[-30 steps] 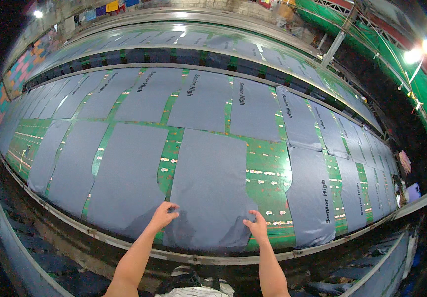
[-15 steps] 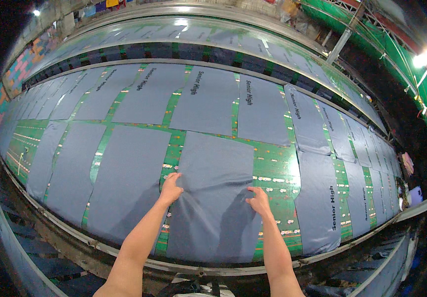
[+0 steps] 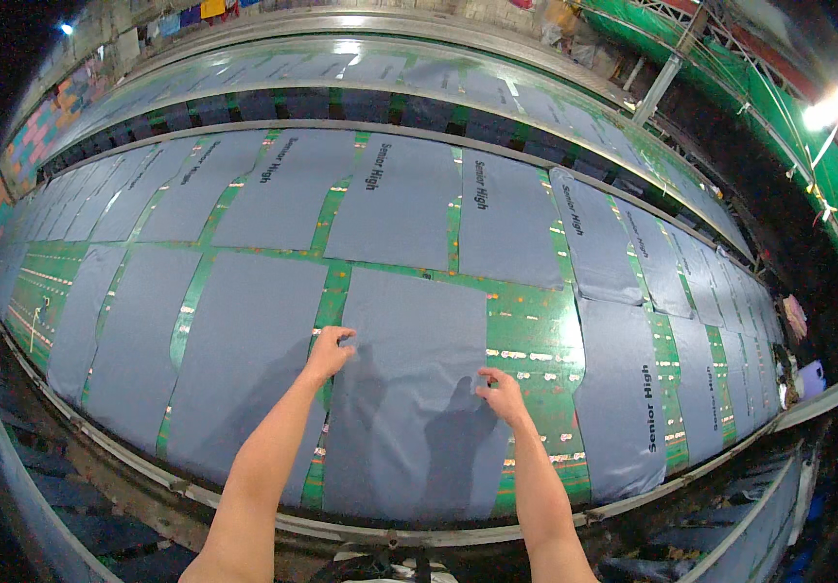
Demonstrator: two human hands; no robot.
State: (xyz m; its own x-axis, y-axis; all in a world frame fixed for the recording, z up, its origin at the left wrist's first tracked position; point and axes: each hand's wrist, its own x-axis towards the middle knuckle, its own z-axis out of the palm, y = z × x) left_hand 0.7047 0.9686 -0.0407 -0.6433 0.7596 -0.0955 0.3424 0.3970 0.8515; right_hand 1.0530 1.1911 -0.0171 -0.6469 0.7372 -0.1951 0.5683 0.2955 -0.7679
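A blue-grey fabric panel (image 3: pixel 409 321) lies in front of me on the green table, gently wrinkled across its middle. Over its left edge is my left hand (image 3: pixel 329 354), fingers curved with a gap between thumb and forefinger. My right hand (image 3: pixel 501 394) is at the panel's right edge, its thumb and forefinger likewise apart. I see nothing held in either hand. A plain panel (image 3: pixel 244 340) lies to the left, and a panel with dark lettering (image 3: pixel 618 408) lies to the right past a strip of bare green tabletop (image 3: pixel 536 340).
A far row of panels, several with dark lettering (image 3: pixel 390 199), runs along the long table. Behind it stands another long table (image 3: pixel 380 73) with panels. A metal rail (image 3: pixel 438 534) edges the near side. A bright lamp (image 3: pixel 830 109) hangs at the right.
Both hands have loosened from the panel's side edges. The sharp crease stretched between them has eased into soft wrinkles. My left hand has shifted slightly left and up.
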